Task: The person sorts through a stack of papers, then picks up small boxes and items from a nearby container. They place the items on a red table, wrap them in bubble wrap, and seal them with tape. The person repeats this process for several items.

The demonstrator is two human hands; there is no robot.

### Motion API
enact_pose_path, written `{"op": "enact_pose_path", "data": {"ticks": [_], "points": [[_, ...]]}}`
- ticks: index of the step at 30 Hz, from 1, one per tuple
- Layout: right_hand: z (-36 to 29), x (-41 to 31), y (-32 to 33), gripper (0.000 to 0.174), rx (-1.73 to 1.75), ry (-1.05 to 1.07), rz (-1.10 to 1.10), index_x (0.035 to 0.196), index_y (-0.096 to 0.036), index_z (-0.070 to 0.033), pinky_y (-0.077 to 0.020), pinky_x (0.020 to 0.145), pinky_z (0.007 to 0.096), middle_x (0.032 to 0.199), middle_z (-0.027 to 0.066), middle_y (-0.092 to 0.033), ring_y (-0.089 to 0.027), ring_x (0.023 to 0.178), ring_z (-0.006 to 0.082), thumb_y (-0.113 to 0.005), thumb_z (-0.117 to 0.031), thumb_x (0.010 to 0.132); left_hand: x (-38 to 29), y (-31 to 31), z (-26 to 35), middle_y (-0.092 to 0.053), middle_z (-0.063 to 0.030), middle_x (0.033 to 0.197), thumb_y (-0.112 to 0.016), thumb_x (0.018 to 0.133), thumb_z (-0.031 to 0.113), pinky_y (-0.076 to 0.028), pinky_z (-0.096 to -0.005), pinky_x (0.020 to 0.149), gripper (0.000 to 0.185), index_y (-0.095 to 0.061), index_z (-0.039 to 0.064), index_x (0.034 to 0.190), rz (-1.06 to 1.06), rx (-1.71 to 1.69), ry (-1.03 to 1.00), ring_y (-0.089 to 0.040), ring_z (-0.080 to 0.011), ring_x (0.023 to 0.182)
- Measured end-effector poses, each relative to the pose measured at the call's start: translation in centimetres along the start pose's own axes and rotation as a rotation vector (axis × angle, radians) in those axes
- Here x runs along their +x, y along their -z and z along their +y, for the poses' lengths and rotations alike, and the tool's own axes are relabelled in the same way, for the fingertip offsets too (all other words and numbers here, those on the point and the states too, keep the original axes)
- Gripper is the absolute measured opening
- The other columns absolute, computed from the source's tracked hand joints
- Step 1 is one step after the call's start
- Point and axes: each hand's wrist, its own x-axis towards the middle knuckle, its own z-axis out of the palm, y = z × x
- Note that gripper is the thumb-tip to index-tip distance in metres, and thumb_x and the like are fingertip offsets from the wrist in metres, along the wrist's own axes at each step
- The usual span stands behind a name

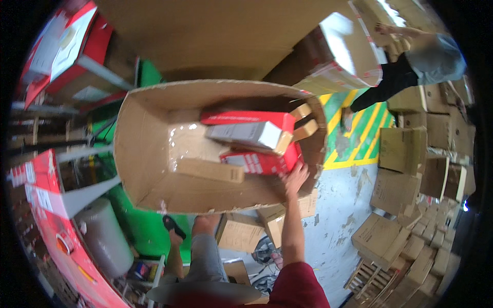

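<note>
A large open cardboard carton (pixel 150 115) stands in front of me. My right hand (pixel 295 178) reaches over its near wall at the right. Its thumb and fingers are around the near end corner of a red box with white printing (pixel 265 162) inside. Against that box lies a grey and white box (pixel 246 134), tilted over the others. Behind it is another red box (pixel 246 116). Two small brown cartons (pixel 305 130) lean by the carton's right wall. A long narrow brown box (pixel 210 170) rests on the carton's near side. My left hand is out of view.
At the right a person (pixel 400 69) stands near a tall open carton (pixel 327 77). Stacked cartons (pixel 400 150) line the right side, above a wooden pallet (pixel 366 273). A red-topped table (pixel 77 265) and a plastic-wrap roll (pixel 104 238) stand left. Closed cartons (pixel 240 233) lie beside my leg.
</note>
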Motion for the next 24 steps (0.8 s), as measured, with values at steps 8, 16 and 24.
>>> {"op": "enact_pose_path", "data": {"ticks": [8, 16, 24], "points": [[-3.1, -4.3, 4.7, 0.084, 0.446, -0.166, -0.15, 0.118, -0.046, -0.005, -0.0532, 0.092, 0.0502, 0.123, 0.0213, -0.044, -0.055, 0.11, 0.0435, -0.1, -0.022, 0.055, 7.2, 7.8, 7.1, -0.069, -0.0163, 0.109, -0.072, 0.091, 0.026, -0.049, -0.0433, 0.092, 0.039, -0.063, 0.009, 0.125, 0.084, 0.094, -0.204, -0.064, -0.0322, 0.106], [-18.1, -10.3, 21.1, 0.066, 0.522, 0.426, -0.001, 0.117, -0.065, -0.008, -0.0465, 0.093, 0.0499, 0.111, 0.0222, -0.055, -0.053, 0.105, 0.0422, -0.088, -0.02, 0.056, 1.9, 11.5, 3.5, -0.069, -0.0183, 0.121, -0.074, 0.089, 0.025, -0.049, -0.0444, 0.102, 0.052, -0.061, 0.01, 0.137, 0.076, 0.063, -0.469, -0.063, -0.0353, 0.118], [-43.1, -22.4, 52.5, 0.079, 1.148, 1.473, -0.183, 0.128, -0.057, -0.016, -0.0537, 0.085, 0.0523, 0.121, 0.0191, -0.06, -0.064, 0.102, 0.0388, -0.093, -0.025, 0.059, -2.1, 18.4, 11.7, -0.035, -0.0204, 0.161, -0.083, 0.08, 0.049, -0.028, -0.0444, 0.124, 0.114, -0.021, -0.002, 0.161, 0.522, -0.434, -1.392, -0.033, -0.0364, 0.15]]}}
